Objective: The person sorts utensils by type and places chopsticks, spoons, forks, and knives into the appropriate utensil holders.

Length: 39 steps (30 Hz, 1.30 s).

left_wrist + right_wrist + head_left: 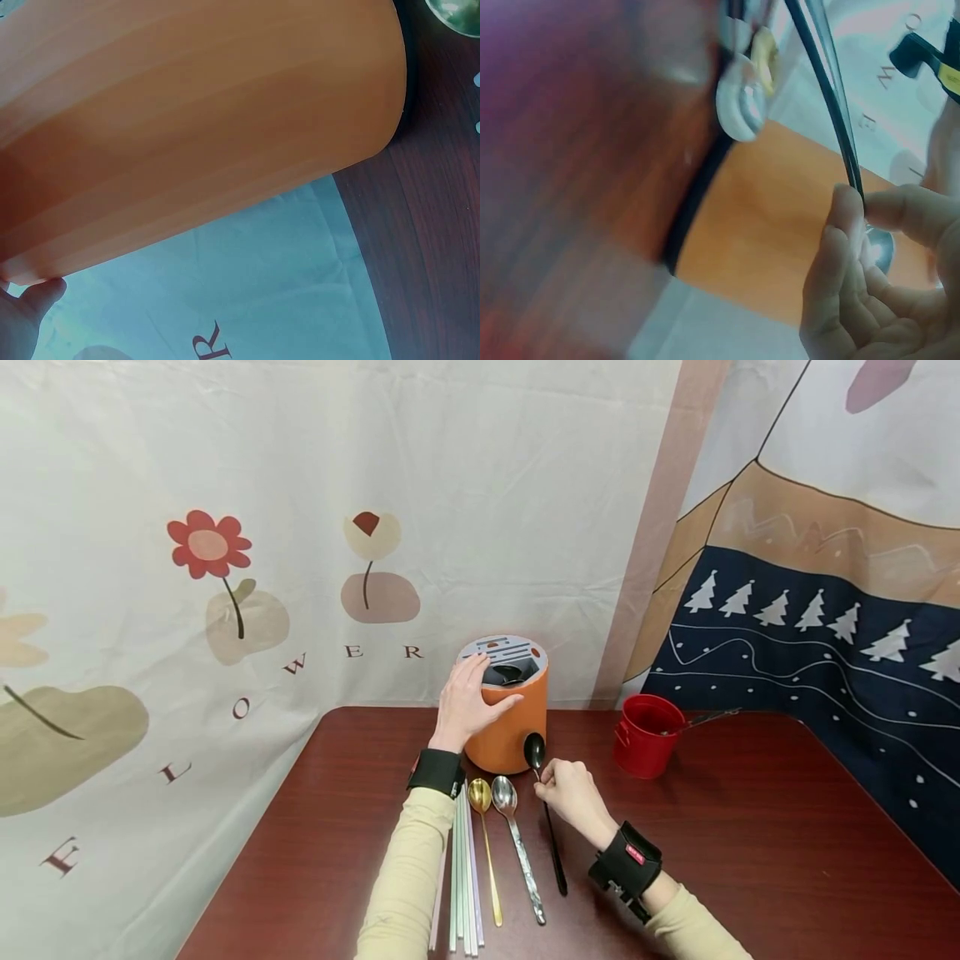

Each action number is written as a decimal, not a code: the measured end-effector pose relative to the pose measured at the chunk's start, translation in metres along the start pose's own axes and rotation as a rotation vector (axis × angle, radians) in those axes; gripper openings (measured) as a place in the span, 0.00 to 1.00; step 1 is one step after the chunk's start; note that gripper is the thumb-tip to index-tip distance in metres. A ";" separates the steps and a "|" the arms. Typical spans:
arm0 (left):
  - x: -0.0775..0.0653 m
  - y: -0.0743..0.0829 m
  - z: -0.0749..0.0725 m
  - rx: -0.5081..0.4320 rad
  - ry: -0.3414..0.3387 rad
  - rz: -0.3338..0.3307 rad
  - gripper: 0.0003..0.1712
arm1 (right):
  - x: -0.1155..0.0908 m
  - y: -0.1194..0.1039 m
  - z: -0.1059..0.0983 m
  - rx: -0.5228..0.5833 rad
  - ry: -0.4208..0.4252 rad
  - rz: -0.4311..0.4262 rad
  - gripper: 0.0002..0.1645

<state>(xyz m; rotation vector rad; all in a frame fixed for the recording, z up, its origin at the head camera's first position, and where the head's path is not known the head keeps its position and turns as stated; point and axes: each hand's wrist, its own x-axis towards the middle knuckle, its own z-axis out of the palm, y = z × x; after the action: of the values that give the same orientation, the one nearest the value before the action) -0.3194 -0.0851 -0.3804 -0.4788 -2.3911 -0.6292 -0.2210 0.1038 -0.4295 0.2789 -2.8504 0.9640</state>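
Observation:
In the head view, my right hand (pixel 573 796) pinches a long black spoon (pixel 555 847) by its handle, near the bowl. The spoon's bowl points up, in front of an orange cylindrical utensil holder (pixel 516 727). My left hand (pixel 467 700) rests on the holder's left side and rim, fingers extended. A black utensil head (pixel 504 674) shows in the holder's open front compartment. The right wrist view shows thumb and fingertips on the thin black handle (pixel 832 105). In the left wrist view, the holder's orange wall (pixel 202 112) fills most of the frame, with a fingertip at its edge.
Left of the black spoon lie a silver spoon (pixel 517 835) with a patterned handle, a gold spoon (pixel 487 843) and several pale chopsticks (pixel 467 885). A red pot (pixel 643 737) with a utensil (pixel 701 720) leaning out stands at the right on the brown table (pixel 750 843).

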 end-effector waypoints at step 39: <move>0.001 0.000 0.002 -0.020 0.005 0.004 0.46 | 0.042 -0.060 -0.092 0.417 0.940 -0.504 0.08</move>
<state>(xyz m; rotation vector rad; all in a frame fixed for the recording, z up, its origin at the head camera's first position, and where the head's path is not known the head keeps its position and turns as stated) -0.3208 -0.0835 -0.3811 -0.4901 -2.3806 -0.6520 -0.2442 0.1081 -0.3143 0.4110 -1.6254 1.1483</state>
